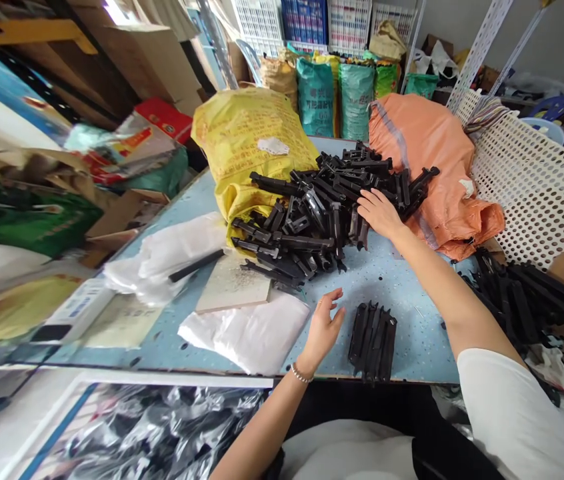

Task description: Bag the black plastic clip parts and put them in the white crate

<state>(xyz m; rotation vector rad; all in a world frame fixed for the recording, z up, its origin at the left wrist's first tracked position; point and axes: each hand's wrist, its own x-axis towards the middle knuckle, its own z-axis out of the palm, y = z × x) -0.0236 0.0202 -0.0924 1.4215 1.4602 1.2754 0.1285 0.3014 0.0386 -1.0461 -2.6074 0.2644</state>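
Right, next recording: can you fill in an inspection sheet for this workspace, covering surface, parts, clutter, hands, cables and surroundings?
Surface: blue speckled table.
Job's things: loose heap of black parts; row of black parts side by side near the front edge.
Clutter: yellow sack and orange sack flanking the heap; white bag partly under a board; more black parts at right.
Hands: right hand on the heap, any grip hidden; left hand open above the table, seemingly holding nothing.
Cables: none clearly seen; lower left is blurred.
Surroundings: filled sacks and stacked crates behind; white perforated panel at right.
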